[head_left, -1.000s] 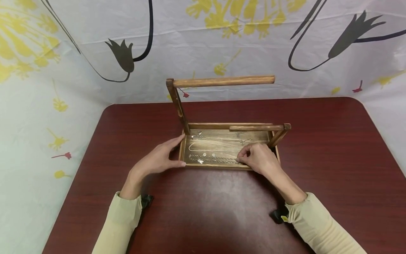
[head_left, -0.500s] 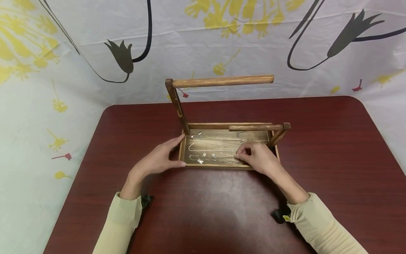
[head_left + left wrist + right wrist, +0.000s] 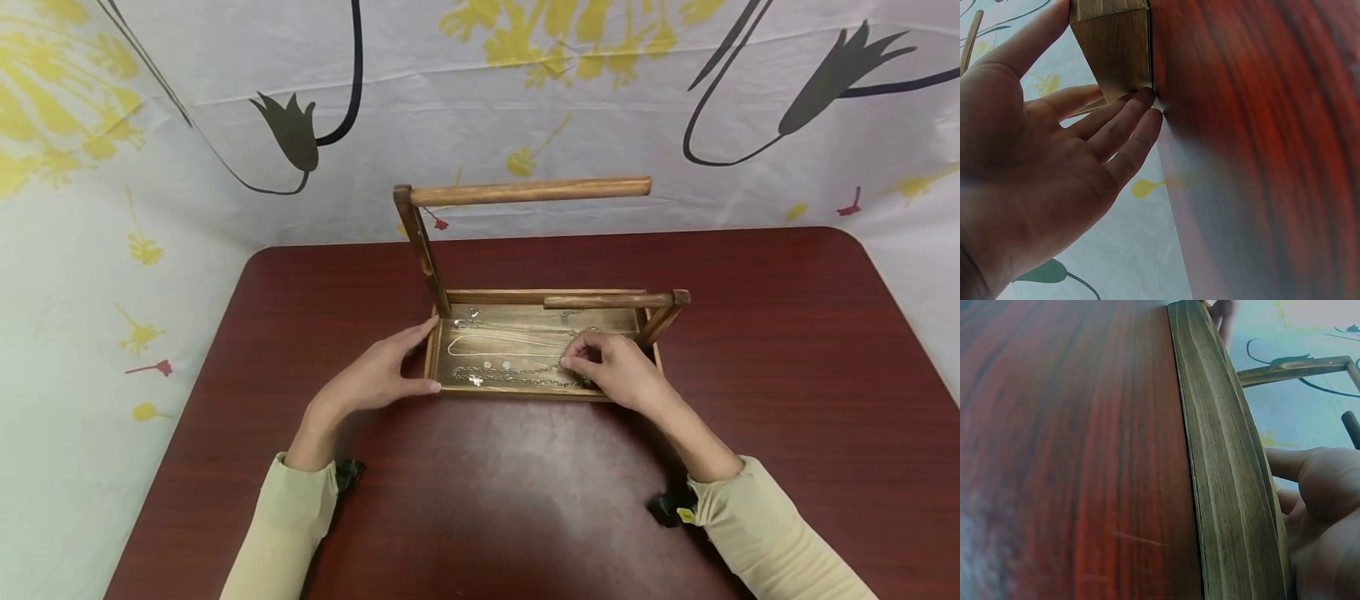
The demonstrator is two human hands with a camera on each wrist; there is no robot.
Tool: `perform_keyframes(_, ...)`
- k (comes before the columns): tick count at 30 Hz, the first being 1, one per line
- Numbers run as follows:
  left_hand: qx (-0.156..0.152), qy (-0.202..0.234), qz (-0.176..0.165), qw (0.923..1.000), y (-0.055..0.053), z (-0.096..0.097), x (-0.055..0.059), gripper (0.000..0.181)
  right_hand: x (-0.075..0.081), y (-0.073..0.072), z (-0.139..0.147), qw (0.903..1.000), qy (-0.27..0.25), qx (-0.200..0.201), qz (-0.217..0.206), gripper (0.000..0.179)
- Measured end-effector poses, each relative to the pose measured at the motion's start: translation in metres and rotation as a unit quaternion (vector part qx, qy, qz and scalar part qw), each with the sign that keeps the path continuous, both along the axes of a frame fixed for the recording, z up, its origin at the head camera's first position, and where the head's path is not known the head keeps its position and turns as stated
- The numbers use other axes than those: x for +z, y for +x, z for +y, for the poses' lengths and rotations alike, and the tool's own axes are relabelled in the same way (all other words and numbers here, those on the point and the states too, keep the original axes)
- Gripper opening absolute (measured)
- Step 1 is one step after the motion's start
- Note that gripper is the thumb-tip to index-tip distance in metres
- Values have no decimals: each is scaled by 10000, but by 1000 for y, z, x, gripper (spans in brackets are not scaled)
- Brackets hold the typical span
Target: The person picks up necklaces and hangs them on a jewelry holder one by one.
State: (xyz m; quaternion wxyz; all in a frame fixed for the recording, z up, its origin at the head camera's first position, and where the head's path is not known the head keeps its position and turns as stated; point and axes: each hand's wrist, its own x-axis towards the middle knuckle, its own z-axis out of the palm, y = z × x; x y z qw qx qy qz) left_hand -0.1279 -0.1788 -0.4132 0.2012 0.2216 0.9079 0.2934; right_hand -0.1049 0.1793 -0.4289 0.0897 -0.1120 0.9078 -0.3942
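Note:
A shallow wooden tray (image 3: 517,394) with two upright arms holds jewellery. Near its front lies a silvery chain necklace (image 3: 517,382), doubled lengthwise. My right hand (image 3: 626,373) reaches over the front rim and pinches this chain between thumb and forefinger; the pinched bit is mostly hidden by the fingers. My left hand (image 3: 375,371) rests at the tray's left end, thumb at the front corner and forefinger farther back. The left wrist view shows its fingers (image 3: 1116,134) extended, touching the tray's end (image 3: 1119,56). Behind the chain lies a thin pale necklace (image 3: 510,355).
Small round pieces (image 3: 487,365) and a cross-shaped piece (image 3: 476,381) lie near the chain. A wooden bar (image 3: 528,192) stands high on the left post; a lower bar (image 3: 607,302) extends from the right post. A patterned cloth (image 3: 480,125) hangs behind the dark red table (image 3: 787,358).
The chain's left end has slid slightly to the right and its strands have spread apart. My right hand has lifted and shifted a little back with the chain pinched. The left hand stays put.

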Motion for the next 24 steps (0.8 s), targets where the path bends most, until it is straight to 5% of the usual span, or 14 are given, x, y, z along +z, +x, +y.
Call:
perform_keyframes(12,16,-33,-46,10000,0,0,2,96,5,1,2,9949,-874,57,-500,13)
perform_keyframes(24,29,-19,-15,10000,0,0,1,96,11,3,-1,9666,-2240,-298,-1207,19)
